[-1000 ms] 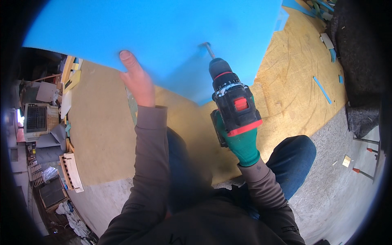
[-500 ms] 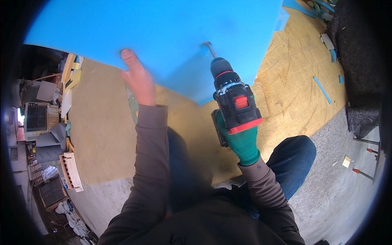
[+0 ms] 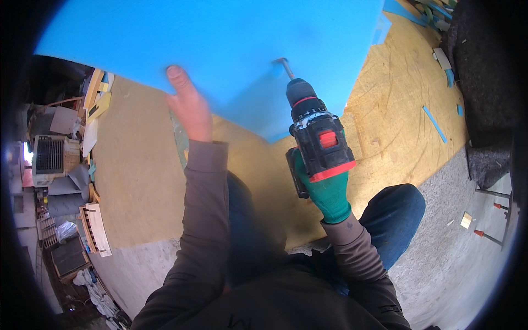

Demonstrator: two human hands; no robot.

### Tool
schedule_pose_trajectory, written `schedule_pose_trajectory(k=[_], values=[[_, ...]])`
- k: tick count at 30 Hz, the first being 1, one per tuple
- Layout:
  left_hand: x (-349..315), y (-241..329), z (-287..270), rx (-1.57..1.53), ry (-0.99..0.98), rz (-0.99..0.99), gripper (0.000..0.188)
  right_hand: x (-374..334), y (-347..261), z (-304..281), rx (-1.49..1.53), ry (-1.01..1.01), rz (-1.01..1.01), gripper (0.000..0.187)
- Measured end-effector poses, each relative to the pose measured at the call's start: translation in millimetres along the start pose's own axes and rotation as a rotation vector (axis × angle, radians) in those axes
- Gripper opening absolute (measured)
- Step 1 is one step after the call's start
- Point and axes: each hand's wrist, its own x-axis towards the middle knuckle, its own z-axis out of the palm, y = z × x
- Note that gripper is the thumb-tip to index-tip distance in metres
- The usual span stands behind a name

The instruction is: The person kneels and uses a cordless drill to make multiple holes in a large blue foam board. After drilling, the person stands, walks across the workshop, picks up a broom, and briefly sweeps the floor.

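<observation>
A large blue sheet, which looks like foam, spreads across the top of the view with one corner pointing toward me. My bare left hand grips its near left edge, thumb pressed on the upper face and fingers hidden underneath. In a green glove, my right hand is wrapped round the handle of a black and red cordless drill. The drill points away from me, and its bit meets the sheet a short way in from the corner. A small dark mark surrounds the tip.
Yellowish board covers the floor below the sheet, with a thin blue strip on it. Dark fabric hangs at the right. Wooden pieces and a grey vented unit stand at the left. My knee is near the drill.
Both hands, the drill and the sheet sit very slightly farther right in the picture. Both holds are the same, and the bit stays at its mark.
</observation>
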Motion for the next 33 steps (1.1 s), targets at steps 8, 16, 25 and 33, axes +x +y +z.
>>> schedule_pose_trajectory(k=[8,16,25,33], values=[[-1,1,-1,0.018,-0.014,-0.044,0.082,-1,-6,-2,0.066,0.003,0.095,0.02],[0,-5,-5,-0.095,-0.056,-0.079,0.078,9,-13,-8,0.186,-0.164,0.173,0.027],[-2,4,-15,-0.158,-0.27,-0.027,0.067,16,-21,-12,0.308,-0.13,0.145,0.035],[-1,8,-13,-0.11,-0.274,-0.053,0.078,14,-19,-14,0.286,-0.168,0.244,0.031]])
